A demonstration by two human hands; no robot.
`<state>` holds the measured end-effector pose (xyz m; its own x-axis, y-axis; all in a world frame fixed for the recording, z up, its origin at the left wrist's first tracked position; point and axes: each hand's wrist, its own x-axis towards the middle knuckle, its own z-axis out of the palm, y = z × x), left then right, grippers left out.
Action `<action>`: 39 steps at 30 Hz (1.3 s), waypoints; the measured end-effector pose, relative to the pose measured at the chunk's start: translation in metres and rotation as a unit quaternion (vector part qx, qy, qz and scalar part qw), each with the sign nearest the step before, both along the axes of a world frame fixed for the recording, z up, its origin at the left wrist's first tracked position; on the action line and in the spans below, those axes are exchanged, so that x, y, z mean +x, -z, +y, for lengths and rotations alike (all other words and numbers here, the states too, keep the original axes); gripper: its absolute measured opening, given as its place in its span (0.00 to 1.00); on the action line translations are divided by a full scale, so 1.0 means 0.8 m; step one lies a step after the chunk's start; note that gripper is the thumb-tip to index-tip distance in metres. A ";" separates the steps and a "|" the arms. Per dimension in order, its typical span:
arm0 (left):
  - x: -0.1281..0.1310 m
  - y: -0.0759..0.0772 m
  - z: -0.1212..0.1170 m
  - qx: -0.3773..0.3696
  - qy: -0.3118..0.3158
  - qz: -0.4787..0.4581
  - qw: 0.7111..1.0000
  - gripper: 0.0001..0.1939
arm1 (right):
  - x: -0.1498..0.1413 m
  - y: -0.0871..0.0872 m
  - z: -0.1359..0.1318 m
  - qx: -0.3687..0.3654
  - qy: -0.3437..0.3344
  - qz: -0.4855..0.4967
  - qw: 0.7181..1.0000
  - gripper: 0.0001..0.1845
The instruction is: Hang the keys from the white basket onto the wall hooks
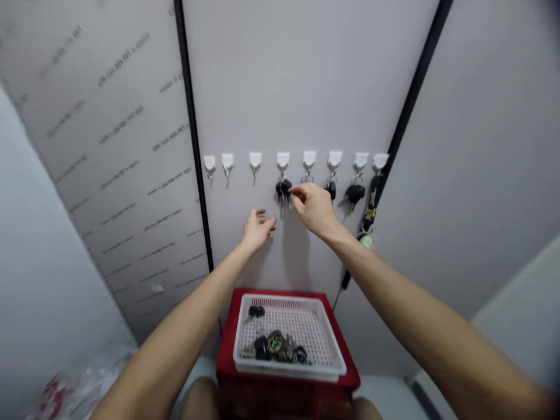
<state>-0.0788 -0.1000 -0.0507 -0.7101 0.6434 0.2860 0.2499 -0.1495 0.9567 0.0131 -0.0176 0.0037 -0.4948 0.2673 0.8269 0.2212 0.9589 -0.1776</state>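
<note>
Two black-headed keys (284,188) hang from a white hook (283,159) on the wall. My right hand (314,205) is at their right edge, its thumb and forefinger curled together against one key head; the exact contact is hard to make out. Lower and to the left, my left hand (258,229) holds nothing, with its fingers apart close to the wall. Beneath both hands, a white plastic basket (315,302) contains several more keys and a round brass-coloured ornament (275,342) with green in it.
The basket rests on a red stool (226,344). More white hooks (255,160) run in a row; those on the right carry a dark key (354,193) and a black lanyard (373,195). Black strips (192,134) border the wall panel. Clear plastic wrapping (83,382) lies at lower left.
</note>
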 end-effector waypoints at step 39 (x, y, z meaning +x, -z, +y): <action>0.013 0.202 -0.088 -0.277 0.190 0.296 0.894 0.05 | 0.066 0.291 -0.055 -0.294 -0.169 -0.301 0.891 0.09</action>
